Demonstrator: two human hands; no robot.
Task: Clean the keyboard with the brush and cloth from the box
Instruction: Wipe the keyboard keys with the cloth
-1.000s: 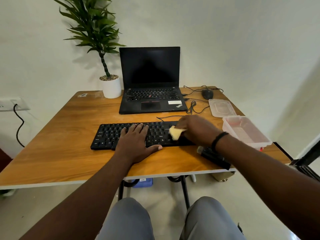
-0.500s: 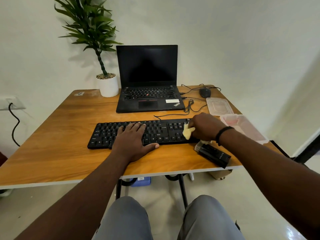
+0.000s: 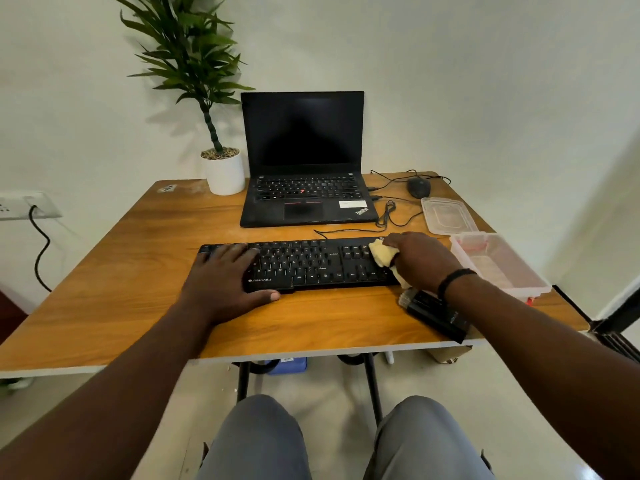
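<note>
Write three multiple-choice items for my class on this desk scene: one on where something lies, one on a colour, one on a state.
1. Where does the brush lie?
A. on the laptop
B. on the table near the front edge, by the right wrist
C. in the box

2. What colour is the cloth?
A. pale yellow
B. blue
C. black

3. What is the left hand doing?
A. gripping the brush
B. lifting the lid
C. resting flat on the keyboard

Answers: 1 B, it lies dark on the wood beside the right arm. 2 A, it shows pale yellow in the right hand. 3 C, its fingers lie straight over the keys.
</note>
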